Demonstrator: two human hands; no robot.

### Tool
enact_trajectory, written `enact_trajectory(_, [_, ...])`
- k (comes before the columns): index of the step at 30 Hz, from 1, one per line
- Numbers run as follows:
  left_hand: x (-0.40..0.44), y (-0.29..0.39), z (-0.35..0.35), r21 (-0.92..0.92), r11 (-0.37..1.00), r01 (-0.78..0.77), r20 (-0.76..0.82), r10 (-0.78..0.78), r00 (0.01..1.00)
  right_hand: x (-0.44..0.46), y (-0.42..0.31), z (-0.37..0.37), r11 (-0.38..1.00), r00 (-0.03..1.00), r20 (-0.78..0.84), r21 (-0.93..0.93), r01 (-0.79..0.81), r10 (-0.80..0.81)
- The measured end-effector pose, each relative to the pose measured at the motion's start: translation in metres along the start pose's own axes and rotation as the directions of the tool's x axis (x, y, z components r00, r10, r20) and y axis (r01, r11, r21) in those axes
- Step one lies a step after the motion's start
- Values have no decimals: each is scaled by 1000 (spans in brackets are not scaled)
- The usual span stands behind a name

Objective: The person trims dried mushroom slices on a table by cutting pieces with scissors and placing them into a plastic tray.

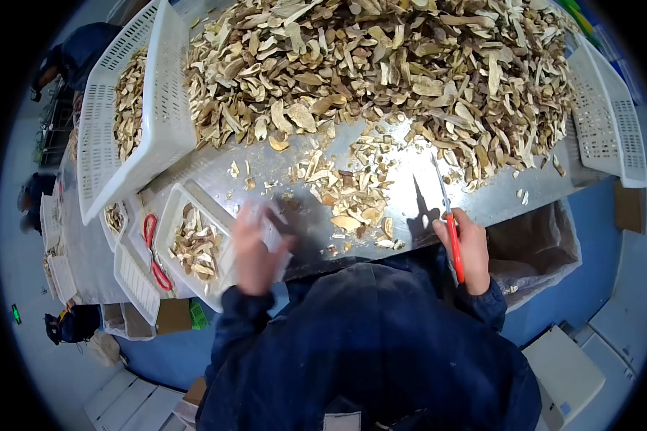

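Observation:
My right hand [473, 250] is closed around the red handles of a pair of scissors [454, 243], whose metal blades point away from me over the steel table. My left hand [255, 251] is smeared by motion beside the right rim of a small white tray [167, 228]; whether it holds anything does not show. Dried mushroom slices [196, 248] lie inside that tray. Between my hands a loose scatter of mushroom pieces [352, 190] covers part of the metal. Behind it rises a large heap of dried mushroom slices [381, 65].
A big white perforated basket [169, 100] holding mushroom slices leans at the left; another basket [611, 122] stands far right. Red-handled scissors [151, 248] lie left of the tray. A lined bin [546, 248] sits below the table edge. Other people [83, 54] are at the far left.

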State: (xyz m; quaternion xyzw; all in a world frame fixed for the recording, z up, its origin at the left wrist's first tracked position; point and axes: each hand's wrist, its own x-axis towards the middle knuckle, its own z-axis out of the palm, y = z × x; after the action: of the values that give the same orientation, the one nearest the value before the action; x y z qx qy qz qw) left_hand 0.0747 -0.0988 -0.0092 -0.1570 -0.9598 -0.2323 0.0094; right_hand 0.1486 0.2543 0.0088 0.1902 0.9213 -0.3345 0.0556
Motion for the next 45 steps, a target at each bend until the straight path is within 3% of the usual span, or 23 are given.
enact_trajectory(1, [13, 43, 1, -86, 987, 138, 267, -110, 957, -2, 0, 0, 1000, 1000, -10, 18, -6, 6])
enact_trajectory(3, [-5, 71, 49, 5, 980, -200, 307, 189, 933, -6, 2, 0, 998, 999, -32, 54, -20, 22])
enact_trajectory(4, [-1, 82, 56, -35, 946, -321, 322, 315, 893, -7, 3, 0, 998, 999, -28, 56, -37, 38])
enact_trajectory(7, [17, 95, 88, -157, 731, -664, 342, 671, 658, -5, -1, 4, 996, 999, -5, 79, -41, 42])
enact_trajectory(9, [22, 103, 110, -134, 642, -755, 334, 746, 575, -6, -2, 9, 994, 1000, 10, 112, 7, -8])
enact_trajectory(10, [24, 106, 114, -95, 631, -770, 302, 755, 581, -5, -2, 12, 995, 1000, 6, 103, 14, -14])
enact_trajectory(11, [25, 110, 118, -104, 669, -736, 321, 723, 611, -4, -4, 15, 991, 1000, -1, 133, 11, -11])
enact_trajectory(13, [32, 118, 108, 17, 788, -615, 272, 589, 761, -2, -8, 17, 988, 1000, 8, 154, 5, -6])
enact_trajectory(16, [58, 118, 75, 43, 885, -463, 174, 450, 876, 2, -9, 22, 991, 999, 40, 132, 12, -17])
enact_trajectory(18, [82, 77, 84, -185, 894, -408, -6, 414, 910, 6, -18, 19, 992, 997, 78, 125, -16, 6])
enact_trajectory(19, [88, 60, 80, -182, 945, -273, -96, 259, 961, 8, -18, 20, 994, 997, 75, 113, -12, 3])
enact_trajectory(20, [97, 47, 67, -192, 972, -137, -189, 100, 977, 9, -17, 22, 995, 998, 67, 102, -6, -1])
enact_trajectory(22, [123, 22, 45, -238, 911, 337, -44, -357, 933, 13, -13, 26, 993, 998, 64, 118, 1, -8])
enact_trajectory(25, [139, -8, 45, -71, 896, 438, -84, -443, 892, 13, -13, 29, 996, 997, 69, 84, 29, -34])
enact_trajectory(26, [140, -14, 51, -22, 923, 383, -94, -384, 919, 12, -14, 29, 996, 997, 63, 73, 41, -46])
enact_trajectory(30, [139, -24, 63, -155, 976, 150, -212, -181, 960, 14, -15, 29, 995, 996, 44, 62, 80, -83])
enact_trajectory(33, [130, -19, 50, -328, 897, 296, 62, -292, 954, 13, -16, 29, 994, 995, 48, 73, 85, -89])
enact_trajectory(34, [128, -26, 54, -327, 883, 336, 68, -333, 941, 13, -16, 29, 994, 995, 48, 70, 86, -90])
enact_trajectory(37, [131, -18, 57, -359, 884, 300, -109, -359, 927, 12, -16, 30, 995, 994, 56, 48, 91, -94])
enact_trajectory(40, [144, -3, 66, -200, 930, 308, -156, -341, 927, 12, -18, 30, 995, 994, 68, 57, 86, -90])
enact_trajectory(43, [146, -2, 59, -272, 884, 380, 6, -393, 919, 13, -15, 31, 994, 994, 42, 41, 100, -101])
enact_trajectory(44, [143, -27, 71, -371, 873, 316, 31, -328, 944, 13, -15, 31, 994, 995, 42, 56, 91, -93])
enact_trajectory(45, [137, -40, 66, -681, 639, 358, 128, -377, 917, 12, -15, 31, 994, 996, 47, 74, 77, -81])
